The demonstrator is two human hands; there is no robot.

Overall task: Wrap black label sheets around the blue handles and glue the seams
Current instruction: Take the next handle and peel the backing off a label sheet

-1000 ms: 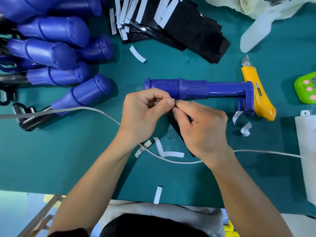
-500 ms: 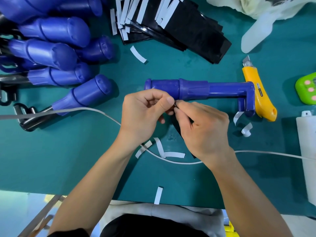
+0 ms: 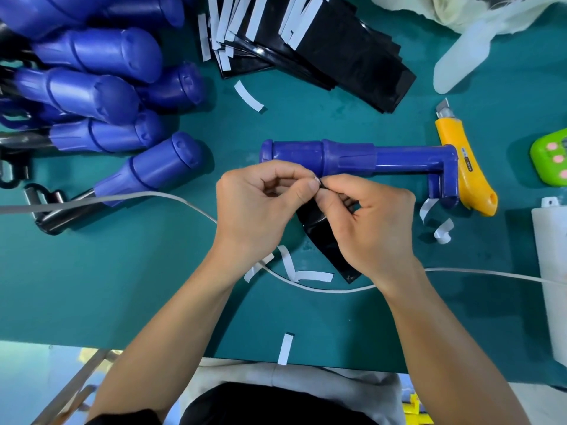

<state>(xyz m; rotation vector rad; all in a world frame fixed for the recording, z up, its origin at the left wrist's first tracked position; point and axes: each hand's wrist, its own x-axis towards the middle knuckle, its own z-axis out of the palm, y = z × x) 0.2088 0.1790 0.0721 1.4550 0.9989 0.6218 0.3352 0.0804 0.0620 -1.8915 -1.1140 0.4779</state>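
A blue handle [image 3: 352, 159] lies crosswise on the green table, just beyond my hands. A black label sheet [image 3: 325, 237] hangs under my right hand [image 3: 365, 222], whose thumb and forefinger pinch its top corner. My left hand [image 3: 260, 204] pinches the same corner from the left, fingertips meeting those of the right hand. A stack of black label sheets [image 3: 334, 47] with white backing strips lies at the top centre. Several more blue handles [image 3: 101, 96] are piled at the top left.
A yellow utility knife [image 3: 463, 167] lies right of the handle's bent end. A white glue bottle [image 3: 550, 271] stands at the right edge, a green device [image 3: 550, 156] above it. A white cable [image 3: 306, 285] crosses the table under my wrists. Peeled white strips [image 3: 303, 271] lie scattered.
My right hand's fingers have curled in and pulled slightly right at the pinched corner; more of the black sheet shows below it. The handle has not moved.
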